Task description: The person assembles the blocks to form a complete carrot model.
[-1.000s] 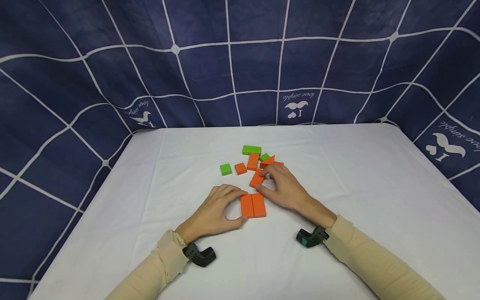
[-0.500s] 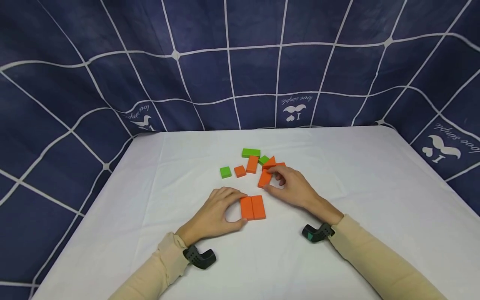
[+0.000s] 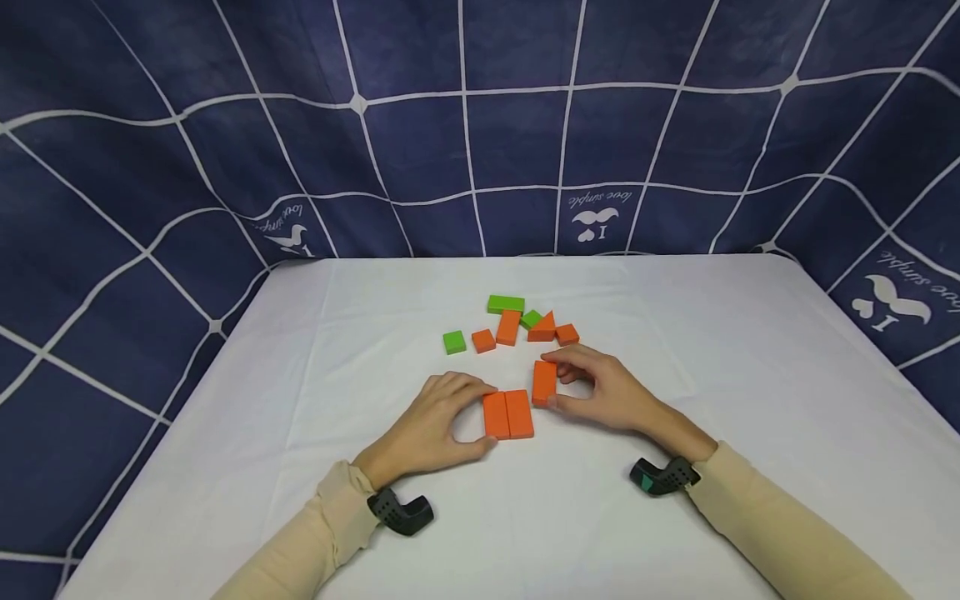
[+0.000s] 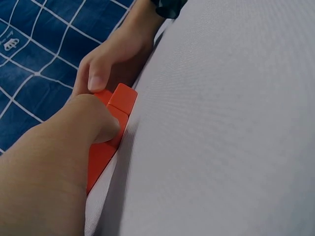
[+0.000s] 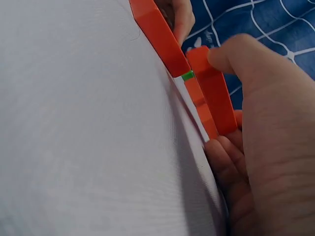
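Two orange rectangular blocks lie side by side, long edges touching, on the white tabletop in the head view. My left hand (image 3: pixel 427 425) spans the left orange block (image 3: pixel 496 415), index finger at its far end and thumb at its near end. The right orange block (image 3: pixel 520 414) of the pair lies against it. Just to the right, my right hand (image 3: pixel 607 387) pinches another orange rectangular block (image 3: pixel 544 383) between thumb and fingers. In the right wrist view this pinched block (image 5: pixel 216 93) is tilted and apart from the pair (image 5: pixel 160 39).
Farther back lie a green rectangular block (image 3: pixel 506 305), an orange rectangular block (image 3: pixel 507 327), an orange triangular block (image 3: pixel 543 328), and small blocks: green (image 3: pixel 532 320), orange (image 3: pixel 567 334), orange (image 3: pixel 483 340) and green (image 3: pixel 453 342). A blue checked cloth (image 3: pixel 510 142) hangs behind the table.
My right hand has drawn its orange block rightward and toward me, away from the loose blocks, and turned it straighter. My left hand has stayed at the pair.
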`<act>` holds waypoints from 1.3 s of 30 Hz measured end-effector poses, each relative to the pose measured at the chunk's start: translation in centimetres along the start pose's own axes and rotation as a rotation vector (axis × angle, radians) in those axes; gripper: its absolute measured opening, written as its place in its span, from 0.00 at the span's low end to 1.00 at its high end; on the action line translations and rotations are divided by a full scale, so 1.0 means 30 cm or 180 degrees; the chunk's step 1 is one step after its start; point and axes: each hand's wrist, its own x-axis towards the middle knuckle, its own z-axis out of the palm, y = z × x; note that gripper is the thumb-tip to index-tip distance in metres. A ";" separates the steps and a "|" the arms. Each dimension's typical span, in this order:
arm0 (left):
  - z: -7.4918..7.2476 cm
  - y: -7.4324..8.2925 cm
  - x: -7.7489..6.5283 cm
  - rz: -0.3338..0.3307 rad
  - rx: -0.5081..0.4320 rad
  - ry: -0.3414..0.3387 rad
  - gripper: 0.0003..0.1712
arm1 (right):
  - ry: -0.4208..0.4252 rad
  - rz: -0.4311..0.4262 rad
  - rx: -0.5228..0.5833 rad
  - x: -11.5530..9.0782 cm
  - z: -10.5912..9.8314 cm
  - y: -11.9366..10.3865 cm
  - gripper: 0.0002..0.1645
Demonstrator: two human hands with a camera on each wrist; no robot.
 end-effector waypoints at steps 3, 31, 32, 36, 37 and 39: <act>-0.004 0.002 0.001 -0.0001 0.0001 0.0012 0.34 | -0.0111 -0.0082 -0.0014 -0.005 -0.007 -0.007 0.34; -0.004 0.003 0.002 -0.0053 -0.0014 -0.0005 0.35 | -0.0803 0.0000 -0.0099 -0.013 -0.009 -0.031 0.33; -0.004 0.003 0.001 -0.0068 -0.0016 -0.0008 0.35 | -0.0793 -0.0001 -0.0096 -0.013 -0.009 -0.030 0.33; -0.003 0.003 0.001 -0.0127 -0.0024 0.0007 0.37 | -0.0729 -0.0011 -0.0102 -0.012 -0.005 -0.025 0.33; -0.003 0.003 0.000 -0.0140 -0.0029 0.0021 0.38 | -0.0710 -0.0016 -0.0103 -0.011 -0.004 -0.024 0.33; -0.003 0.005 0.001 -0.0154 -0.0034 0.0057 0.38 | -0.0666 -0.0025 -0.0121 -0.010 -0.002 -0.020 0.32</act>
